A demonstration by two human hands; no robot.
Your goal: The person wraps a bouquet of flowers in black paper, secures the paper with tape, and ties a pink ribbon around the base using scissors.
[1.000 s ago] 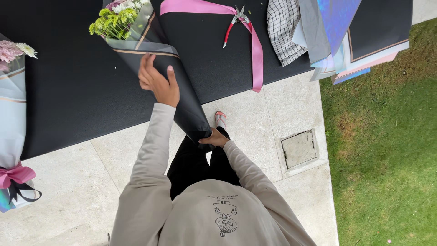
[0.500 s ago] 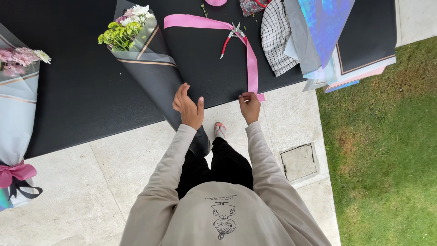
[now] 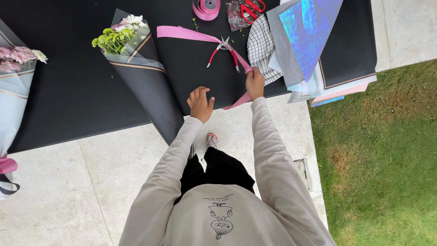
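My right hand (image 3: 255, 82) grips a long pink ribbon (image 3: 182, 33) near its lower end, at the front edge of the black table (image 3: 68, 100). Red-handled snips (image 3: 223, 51) lie on the ribbon just above that hand. My left hand (image 3: 200, 104) hovers open over the table edge, fingers spread, holding nothing. To its left lies a bouquet in dark grey wrapping (image 3: 145, 82), with green, white and pink flowers (image 3: 117, 36) at the top and its pointed end hanging past the table edge.
A pink ribbon roll (image 3: 207, 8) and red scissors (image 3: 250, 10) sit at the back. Sheets of wrapping paper (image 3: 305, 41), checked, grey and iridescent, pile at the right. A pale-wrapped bouquet (image 3: 16, 86) lies far left. Stone paving (image 3: 68, 191) is underfoot, grass (image 3: 387, 159) at right.
My left hand has let go of the grey bouquet and moved right. My right hand rose from the bouquet's tip to the table edge and took hold of the pink ribbon.
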